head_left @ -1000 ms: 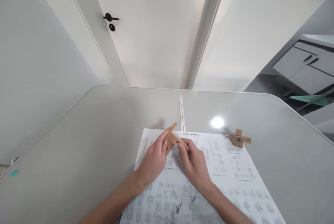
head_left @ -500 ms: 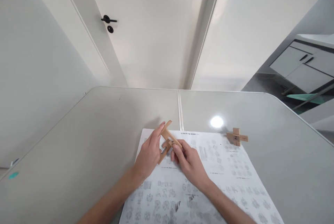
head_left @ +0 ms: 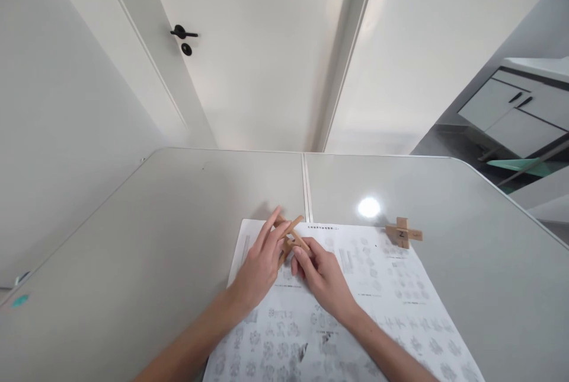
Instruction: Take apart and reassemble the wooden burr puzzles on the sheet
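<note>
Notched wooden burr puzzle pieces [head_left: 299, 237] are crossed together between my two hands, above the printed sheet. With thumb and bent fingers my right hand [head_left: 323, 275] pinches their right end. My left hand [head_left: 256, 268] is at the left side, its fingers closed on a wooden stick [head_left: 294, 225] that slants up to the right. The left fingers and palm hide part of the pieces, so how they interlock cannot be fully made out. Apart from the hands, a cross-shaped set of joined wooden pieces [head_left: 402, 234] with a dark mark sits at the sheet's upper right corner.
Under my hands the white sheet [head_left: 351, 322], printed with small diagrams, lies on a grey table [head_left: 200, 210]. A seam [head_left: 306, 186] runs across the tabletop. Beyond its far edge stands a white door [head_left: 262, 50] with a black handle; a white cabinet [head_left: 520, 103] is at the right.
My left hand has shifted its fingers over the wooden pieces, and the stick at the top has swung to the right. My right hand keeps its pinch in nearly the same place.
</note>
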Available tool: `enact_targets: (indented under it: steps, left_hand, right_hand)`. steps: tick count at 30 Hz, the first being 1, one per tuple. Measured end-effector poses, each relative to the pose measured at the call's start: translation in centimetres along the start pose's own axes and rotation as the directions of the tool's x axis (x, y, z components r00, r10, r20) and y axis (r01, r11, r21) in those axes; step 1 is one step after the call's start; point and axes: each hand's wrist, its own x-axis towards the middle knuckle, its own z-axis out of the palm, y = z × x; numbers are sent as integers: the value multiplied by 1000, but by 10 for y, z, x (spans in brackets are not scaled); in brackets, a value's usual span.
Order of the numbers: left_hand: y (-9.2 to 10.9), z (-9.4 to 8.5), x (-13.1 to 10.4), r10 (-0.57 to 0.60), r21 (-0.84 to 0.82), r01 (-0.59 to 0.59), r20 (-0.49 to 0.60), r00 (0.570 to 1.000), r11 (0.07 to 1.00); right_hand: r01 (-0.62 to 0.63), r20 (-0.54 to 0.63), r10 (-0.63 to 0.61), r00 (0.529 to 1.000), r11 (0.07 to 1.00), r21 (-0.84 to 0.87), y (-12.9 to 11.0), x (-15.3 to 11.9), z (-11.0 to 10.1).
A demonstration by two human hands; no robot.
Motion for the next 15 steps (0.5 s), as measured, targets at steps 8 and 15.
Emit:
enact_targets:
  steps: [8,15]
  left_hand:
    - [-2,-1,1,7,36,-6,-40,999,999]
    - [-2,0,1,11,65,-7,-66,998,998]
  right_hand:
    - [3,49,-4,999,1000,3,-3,0,-1]
    - [-1,69,1,998,1000,-2,-5,0,-1]
